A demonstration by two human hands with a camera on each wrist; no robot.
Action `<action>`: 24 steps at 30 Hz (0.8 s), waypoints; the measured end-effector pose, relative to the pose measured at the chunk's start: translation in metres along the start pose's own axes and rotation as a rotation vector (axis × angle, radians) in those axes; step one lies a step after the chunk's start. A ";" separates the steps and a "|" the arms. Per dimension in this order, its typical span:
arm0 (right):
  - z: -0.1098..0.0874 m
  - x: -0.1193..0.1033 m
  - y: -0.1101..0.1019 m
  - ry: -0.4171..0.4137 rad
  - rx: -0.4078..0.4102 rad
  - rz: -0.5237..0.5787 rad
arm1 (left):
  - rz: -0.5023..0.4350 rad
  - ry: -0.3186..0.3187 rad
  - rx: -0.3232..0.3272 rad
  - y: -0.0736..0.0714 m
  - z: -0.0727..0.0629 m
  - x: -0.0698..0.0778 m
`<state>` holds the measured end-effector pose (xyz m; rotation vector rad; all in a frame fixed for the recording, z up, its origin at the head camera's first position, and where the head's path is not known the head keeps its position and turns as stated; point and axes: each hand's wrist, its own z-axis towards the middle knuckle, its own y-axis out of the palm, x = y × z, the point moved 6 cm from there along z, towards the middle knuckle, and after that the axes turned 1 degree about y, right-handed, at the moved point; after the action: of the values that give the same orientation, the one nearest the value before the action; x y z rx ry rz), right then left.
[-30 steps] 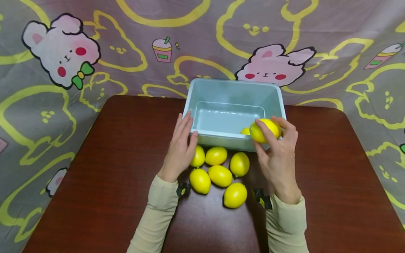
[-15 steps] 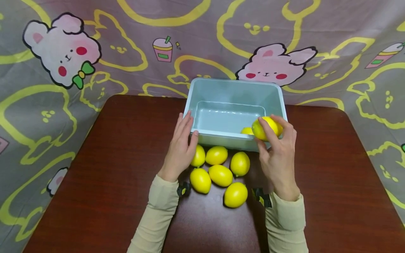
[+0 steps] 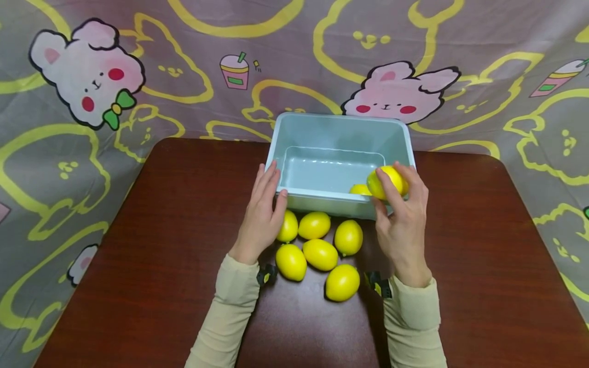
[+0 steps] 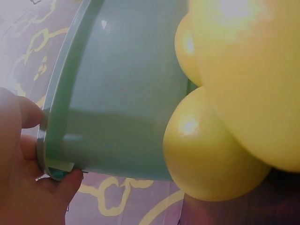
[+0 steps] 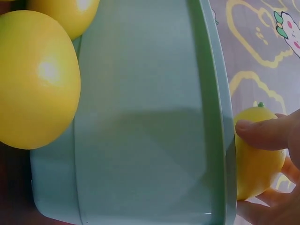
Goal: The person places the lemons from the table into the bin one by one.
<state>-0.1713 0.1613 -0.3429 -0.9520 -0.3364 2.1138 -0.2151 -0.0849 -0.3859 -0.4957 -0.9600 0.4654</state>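
My right hand (image 3: 405, 225) holds a yellow lemon (image 3: 384, 182) between thumb and fingers, over the front right part of a pale blue-green plastic bin (image 3: 340, 121). In the right wrist view this lemon (image 5: 258, 154) shows past the bin's rim, its green stem end upward. Another lemon (image 3: 360, 189) lies inside the bin, partly hidden by the front wall. At the front left corner, my left hand (image 3: 259, 217) grips the bin, thumb at the front rim and fingers along the side. Several lemons (image 3: 320, 255) rest on the table before the bin.
The dark reddish-brown table (image 3: 184, 214) has rounded back corners. Behind it hangs a grey curtain (image 3: 179, 56) printed with cartoon rabbits and yellow outlines. The bin stands at the table's back edge, close to the curtain. Both wrists wear black straps.
My right hand has shifted slightly forward with the lemon, lower into the bin's opening. My left hand and the lemons on the table have stayed put.
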 end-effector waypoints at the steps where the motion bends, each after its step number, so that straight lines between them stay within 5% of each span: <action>1: 0.000 0.000 0.000 0.002 -0.001 -0.004 | -0.002 0.002 0.000 0.000 0.000 0.000; 16: -0.001 0.005 0.006 0.038 -0.082 -0.014 | -0.007 -0.003 0.005 0.000 0.000 0.000; 24: -0.001 0.003 0.005 0.024 -0.054 -0.006 | -0.009 -0.006 0.000 0.000 0.000 0.001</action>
<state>-0.1744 0.1605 -0.3480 -1.0058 -0.3850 2.0955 -0.2148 -0.0849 -0.3852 -0.4900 -0.9679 0.4592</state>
